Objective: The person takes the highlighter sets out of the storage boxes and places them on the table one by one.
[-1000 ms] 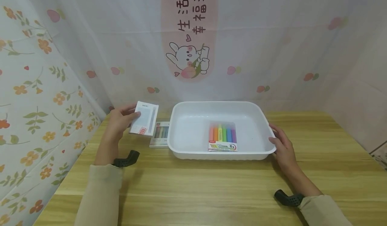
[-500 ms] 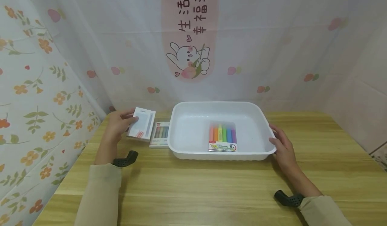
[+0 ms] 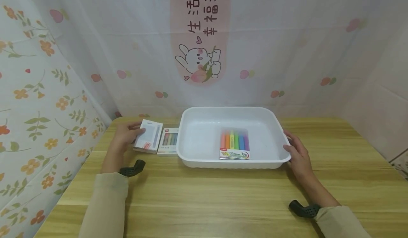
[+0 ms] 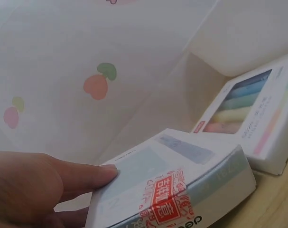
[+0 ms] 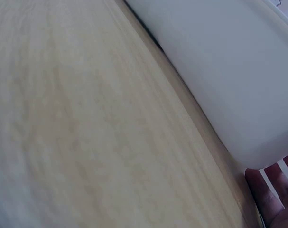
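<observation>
My left hand pinches a small white box, thumb on its top face. The left wrist view shows a red stamp-like sticker across the box's edge. The box sits low at the table, beside a white windowed pack of thick coloured sticks, whose right end is hidden by the white plastic tray. My right hand grips the tray's right rim, thumb on top and fingers beneath. Inside the tray lies a clear pack of rainbow highlighters.
The wooden table runs along the front and to the right of the tray. A printed curtain hangs behind it, and a floral cloth hangs at the left. Each wrist bears a black camera strap piece.
My left hand has lowered the small white box toward the table, slightly left of where it was, uncovering more of the windowed pack. My right hand and the tray have stayed put.
</observation>
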Demonstrator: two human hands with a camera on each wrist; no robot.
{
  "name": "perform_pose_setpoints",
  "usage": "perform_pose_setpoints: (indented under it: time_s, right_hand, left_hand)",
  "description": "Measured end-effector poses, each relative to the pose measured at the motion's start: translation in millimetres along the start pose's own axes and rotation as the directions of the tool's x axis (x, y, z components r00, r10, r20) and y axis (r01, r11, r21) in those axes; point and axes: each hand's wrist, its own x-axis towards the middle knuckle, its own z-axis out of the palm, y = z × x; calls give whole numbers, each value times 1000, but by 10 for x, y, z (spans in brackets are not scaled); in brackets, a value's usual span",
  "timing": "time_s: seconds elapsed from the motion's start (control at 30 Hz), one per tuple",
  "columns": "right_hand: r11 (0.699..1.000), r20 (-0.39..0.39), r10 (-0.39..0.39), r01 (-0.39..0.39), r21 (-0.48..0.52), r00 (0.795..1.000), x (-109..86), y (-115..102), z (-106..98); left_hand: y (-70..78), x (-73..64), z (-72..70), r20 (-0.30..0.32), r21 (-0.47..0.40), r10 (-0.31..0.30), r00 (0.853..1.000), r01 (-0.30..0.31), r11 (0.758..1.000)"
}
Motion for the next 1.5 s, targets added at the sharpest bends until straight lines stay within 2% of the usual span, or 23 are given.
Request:
perform_pose_setpoints:
  time_s: [0.2, 0.37, 0.6, 0.8, 1.0, 1.3, 1.5]
  right_hand:
    - [1000, -2, 4, -4, 7, 1000, 0, -10, 7]
    - [1000, -1, 13, -13, -9, 1000, -4, -19, 4]
    - [1000, -4, 22, -22, -15, 1000, -5, -17, 2]
    - [1000, -6, 10, -10, 0, 1000, 0, -4, 0]
    - [1000, -1, 7, -7, 6, 1000, 3, -8, -2]
    - [1000, 1, 10, -10, 12, 1000, -1, -14, 0]
    - [1000, -3, 13, -13, -1, 1000, -5, -5, 0]
  left_hand:
    - [-33, 17, 31, 26, -30, -6, 1000, 6, 1000]
    - [-59, 26, 67, 20, 30, -13, 1000, 12, 999]
    - [-78, 45, 68, 34, 80, -55, 998, 52, 995]
    - [-45, 18, 72, 62, 149, -25, 998, 15, 989]
    - [-20, 17, 114, 66, 185, -30, 997, 18, 983]
    - [-10, 86, 195, 29, 256, -35, 999, 26, 966]
    - [58, -2, 270, 6, 314, 3, 1000, -4, 949]
